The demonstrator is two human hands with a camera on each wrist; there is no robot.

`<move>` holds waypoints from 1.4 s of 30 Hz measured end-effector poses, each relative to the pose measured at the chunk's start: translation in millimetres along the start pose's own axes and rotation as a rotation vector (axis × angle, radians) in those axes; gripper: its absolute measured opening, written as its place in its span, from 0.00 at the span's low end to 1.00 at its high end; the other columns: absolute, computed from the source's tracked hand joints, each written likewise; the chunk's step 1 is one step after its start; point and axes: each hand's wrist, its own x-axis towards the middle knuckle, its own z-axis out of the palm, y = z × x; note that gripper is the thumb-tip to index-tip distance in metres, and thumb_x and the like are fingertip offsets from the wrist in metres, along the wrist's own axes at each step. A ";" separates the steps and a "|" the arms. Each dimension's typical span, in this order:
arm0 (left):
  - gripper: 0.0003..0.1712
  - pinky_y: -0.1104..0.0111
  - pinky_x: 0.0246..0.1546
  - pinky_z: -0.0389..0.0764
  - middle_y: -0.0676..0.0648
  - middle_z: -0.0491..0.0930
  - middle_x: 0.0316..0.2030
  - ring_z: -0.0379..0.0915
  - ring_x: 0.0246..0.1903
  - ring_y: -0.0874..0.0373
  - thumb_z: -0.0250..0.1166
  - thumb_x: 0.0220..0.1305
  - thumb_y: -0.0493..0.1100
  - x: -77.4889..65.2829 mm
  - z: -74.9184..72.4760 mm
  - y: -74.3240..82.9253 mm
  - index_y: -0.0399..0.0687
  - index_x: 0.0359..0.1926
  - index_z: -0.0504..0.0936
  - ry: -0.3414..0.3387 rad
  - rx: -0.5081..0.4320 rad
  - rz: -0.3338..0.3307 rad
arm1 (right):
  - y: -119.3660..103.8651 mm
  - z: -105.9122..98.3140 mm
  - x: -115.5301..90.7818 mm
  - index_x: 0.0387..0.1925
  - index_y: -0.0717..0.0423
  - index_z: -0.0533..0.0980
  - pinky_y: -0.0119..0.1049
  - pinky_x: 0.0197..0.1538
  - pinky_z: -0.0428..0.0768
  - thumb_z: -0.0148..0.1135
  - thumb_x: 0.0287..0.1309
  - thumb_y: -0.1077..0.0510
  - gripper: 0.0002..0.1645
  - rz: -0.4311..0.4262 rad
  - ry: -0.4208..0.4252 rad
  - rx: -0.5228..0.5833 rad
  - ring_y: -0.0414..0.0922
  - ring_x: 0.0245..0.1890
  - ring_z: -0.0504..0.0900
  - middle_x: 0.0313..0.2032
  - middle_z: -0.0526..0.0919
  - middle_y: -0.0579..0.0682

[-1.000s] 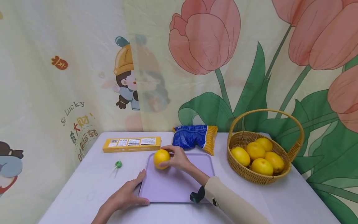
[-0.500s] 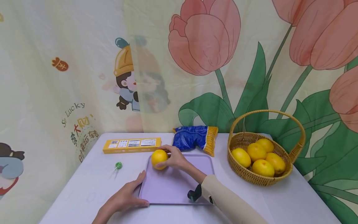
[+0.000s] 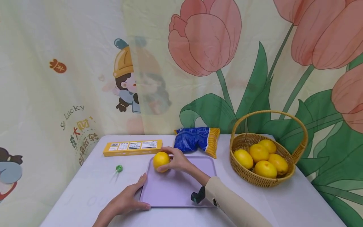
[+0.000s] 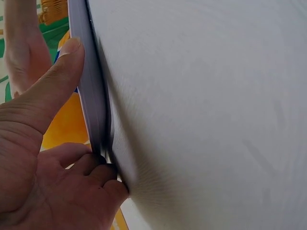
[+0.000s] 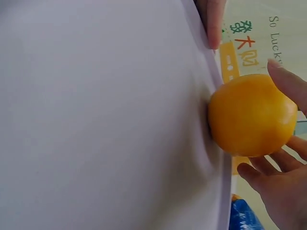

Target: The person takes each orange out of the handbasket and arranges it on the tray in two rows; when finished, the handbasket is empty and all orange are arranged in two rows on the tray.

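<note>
A round orange (image 3: 161,161) sits at the back left corner of a lilac tray (image 3: 175,189). My right hand (image 3: 178,160) holds it, fingers behind and thumb in front; the right wrist view shows the orange (image 5: 253,115) against the tray's surface (image 5: 120,115), between thumb and fingers. At the tray's left side, my left hand (image 3: 127,197) grips the edge. Seen from the left wrist, its thumb (image 4: 64,67) lies over the rim and the other fingers curl in at the tray's edge (image 4: 91,96), their tips partly hidden.
Behind the tray lie a flat yellow box (image 3: 132,148) and a blue packet (image 3: 190,140) with an orange end. A green lollipop (image 3: 119,168) is left of the tray. To the right stands a handled wicker basket (image 3: 246,175) holding several yellow fruits. A dark wrist device (image 3: 197,196) overhangs the tray's front.
The right hand has shifted the orange slightly left on the tray, then stayed almost still over the last half second. The left hand keeps its place at the tray's edge.
</note>
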 end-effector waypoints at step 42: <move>0.75 0.35 0.78 0.57 0.31 0.54 0.82 0.54 0.80 0.29 0.90 0.44 0.54 9.2 0.2 -4.2 0.37 0.85 0.55 -0.049 0.050 -0.030 | 60.7 -344.7 -174.1 0.72 0.78 0.67 0.25 0.61 0.82 0.67 0.72 0.64 0.35 0.201 -0.067 -0.035 0.32 0.59 0.85 0.65 0.81 0.70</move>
